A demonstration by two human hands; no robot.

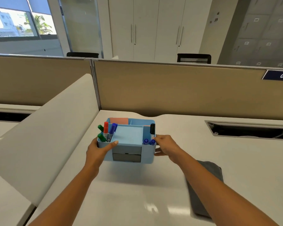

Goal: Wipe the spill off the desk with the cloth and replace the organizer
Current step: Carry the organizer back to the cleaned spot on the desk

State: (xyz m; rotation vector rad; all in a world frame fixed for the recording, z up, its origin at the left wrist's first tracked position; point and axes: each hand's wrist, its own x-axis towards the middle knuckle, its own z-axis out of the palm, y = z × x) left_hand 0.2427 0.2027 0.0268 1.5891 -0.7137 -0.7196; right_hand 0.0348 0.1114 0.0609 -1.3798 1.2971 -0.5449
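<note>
Two hands on the job, one at each end of the load. Far left: white curved divider (44, 134), close to the working spot; worth minding on any sideways shift. Left hand (99, 148) wrapped round the left end of the blue organizer (129, 142), thumb over the near rim beside the green, red and blue markers (107, 132). Organizer at centre, toward the far left part of the bench (137, 193), apparently lifted or just meeting the surface; cannot tell which. Judged to be the replacing step. Best kept level so the upright markers stay put and the grey drawer (127, 157) does not slide out. Advisable to lower flat, both ends together, release only once fully seated. Right hand (166, 146) clasping the right end near the black marker (152, 130). Grey cloth (207, 172) lying flat at near right, partly under the right forearm, apart from the organizer. No spill visible on the glossy surface.
</note>
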